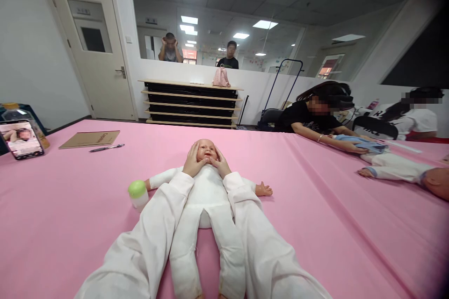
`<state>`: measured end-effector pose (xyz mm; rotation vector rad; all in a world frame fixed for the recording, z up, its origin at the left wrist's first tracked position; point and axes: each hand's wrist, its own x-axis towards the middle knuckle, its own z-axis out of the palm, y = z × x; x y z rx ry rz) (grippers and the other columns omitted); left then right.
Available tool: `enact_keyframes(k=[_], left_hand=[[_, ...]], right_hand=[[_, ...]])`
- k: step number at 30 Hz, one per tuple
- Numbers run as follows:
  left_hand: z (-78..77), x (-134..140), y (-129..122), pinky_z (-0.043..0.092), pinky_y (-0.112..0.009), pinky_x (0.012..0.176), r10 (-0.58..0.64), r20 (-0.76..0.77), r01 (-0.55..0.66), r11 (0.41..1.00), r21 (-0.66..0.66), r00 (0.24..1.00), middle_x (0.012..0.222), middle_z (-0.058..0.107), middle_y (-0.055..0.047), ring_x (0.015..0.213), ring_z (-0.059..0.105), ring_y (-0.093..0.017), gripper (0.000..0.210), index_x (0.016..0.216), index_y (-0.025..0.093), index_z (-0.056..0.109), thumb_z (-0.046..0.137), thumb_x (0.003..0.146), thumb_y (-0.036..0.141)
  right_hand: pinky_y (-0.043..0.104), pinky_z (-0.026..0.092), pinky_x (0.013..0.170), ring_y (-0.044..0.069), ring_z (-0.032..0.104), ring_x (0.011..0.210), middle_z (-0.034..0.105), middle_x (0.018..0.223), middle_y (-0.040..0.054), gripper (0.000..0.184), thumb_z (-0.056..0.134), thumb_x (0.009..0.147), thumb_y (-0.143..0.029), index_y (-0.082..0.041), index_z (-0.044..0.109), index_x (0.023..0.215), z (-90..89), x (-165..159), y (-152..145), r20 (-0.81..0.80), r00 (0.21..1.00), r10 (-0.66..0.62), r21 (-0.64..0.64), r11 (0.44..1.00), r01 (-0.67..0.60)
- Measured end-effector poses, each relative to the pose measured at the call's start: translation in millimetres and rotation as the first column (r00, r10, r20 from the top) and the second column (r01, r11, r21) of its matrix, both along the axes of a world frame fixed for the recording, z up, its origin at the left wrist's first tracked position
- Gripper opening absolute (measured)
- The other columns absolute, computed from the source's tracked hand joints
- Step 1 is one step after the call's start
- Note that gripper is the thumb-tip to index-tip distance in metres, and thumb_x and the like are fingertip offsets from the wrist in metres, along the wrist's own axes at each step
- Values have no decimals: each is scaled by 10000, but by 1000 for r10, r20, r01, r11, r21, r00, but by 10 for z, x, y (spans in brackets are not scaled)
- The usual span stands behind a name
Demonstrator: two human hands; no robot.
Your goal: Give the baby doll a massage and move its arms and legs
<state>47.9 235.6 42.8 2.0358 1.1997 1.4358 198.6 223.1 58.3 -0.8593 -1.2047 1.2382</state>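
A baby doll (208, 187) in a white cloth body lies on its back in front of me, arms stretched to either side. My left hand (193, 161) lies along one side of its face, fingers stretched out and flat against the cheek. On the opposite cheek rests my right hand (220, 162), also with straight fingers. Both thumbs are near the chin, below the doll's mouth. My white sleeves run down along the doll's body and partly cover its arms. Close to the doll's hand on the left stands a small jar with a green lid (137, 191).
Pink cloth (298, 224) covers the table. To the left are a phone (21, 140), a bottle (16, 112), a brown notebook (89, 139) and a pen (107, 148). At right, a person (315, 112) leans over another doll (403, 168). A shelf (191, 103) stands behind.
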Motion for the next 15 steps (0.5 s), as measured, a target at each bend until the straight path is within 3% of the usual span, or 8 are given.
enact_keyframes(k=[7, 10, 15], left_hand=[[-58, 11, 77, 145, -406, 1103, 8, 54, -8, 1000, -7, 999, 1429, 255, -93, 1335, 177, -228, 576, 1335, 182, 308, 423, 827, 428], [-41, 13, 58, 151, -418, 1099, 10, 42, -10, 1000, -7, 999, 1426, 258, -106, 1332, 184, -239, 613, 1334, 172, 304, 469, 802, 430], [-1, 8, -1, 153, -426, 1096, 8, 8, -8, 1000, -4, 1000, 1433, 234, -115, 1335, 164, -256, 748, 1347, 165, 275, 590, 711, 400]], right_hand=[[382, 365, 1011, 253, 353, 1257, 376, 1370, 61, 815, 693, 576, -449, -204, 396, 1295, -33, 8, 52, -52, 999, 8, 31, 1000, -7], [378, 345, 1023, 246, 364, 1251, 379, 1368, 60, 782, 667, 600, -484, -205, 410, 1285, -35, 2, 52, -64, 998, -6, 29, 1000, 8], [390, 369, 1005, 260, 356, 1254, 362, 1378, 64, 873, 735, 538, -387, -215, 369, 1311, -13, -3, 16, -12, 1000, -19, 11, 1000, 19]])
